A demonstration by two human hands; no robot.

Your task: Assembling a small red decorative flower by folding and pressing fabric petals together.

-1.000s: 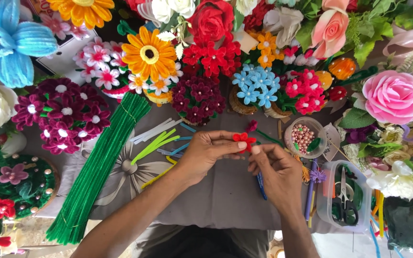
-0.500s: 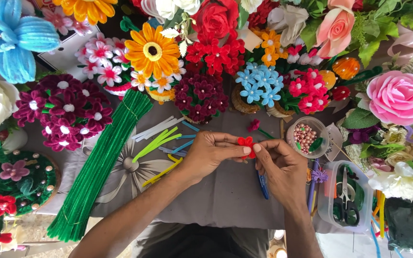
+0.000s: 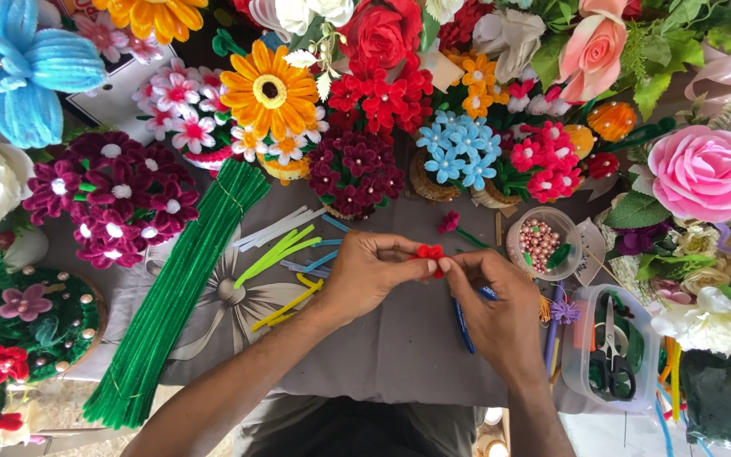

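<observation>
Head view, looking down on a grey cloth (image 3: pixel 399 347) crowded with craft flowers.

Left hand (image 3: pixel 365 275): fingers curled, thumb and fingertips pinched on the left side of a small red pipe-cleaner flower (image 3: pixel 431 253). Right hand (image 3: pixel 501 313): thumb and forefinger pinched on the right side of the same flower. Both hands grasp it; it sits between the fingertips, above the cloth, near the middle of the scene.

Under the right hand: a blue pipe cleaner (image 3: pixel 464 326) lies on the cloth, partly hidden by the hand.

Left of the hands: a long bundle of green pipe cleaners (image 3: pixel 175 296) lies diagonally; beside it, loose yellow, light green, white and blue pieces (image 3: pixel 285 254).

Right of the hands: a round clear cup of pinkish beads (image 3: pixel 540 243); below that, a clear tub (image 3: pixel 585 355) holding scissors (image 3: pixel 609 360).

Just above the held flower: a small dark pink flower (image 3: pixel 448 222) on a green stem lies on the cloth.

Far edge: an orange daisy (image 3: pixel 270 91), a cluster of light blue flowers (image 3: pixel 458 148), a big pink rose (image 3: pixel 704 172).
</observation>
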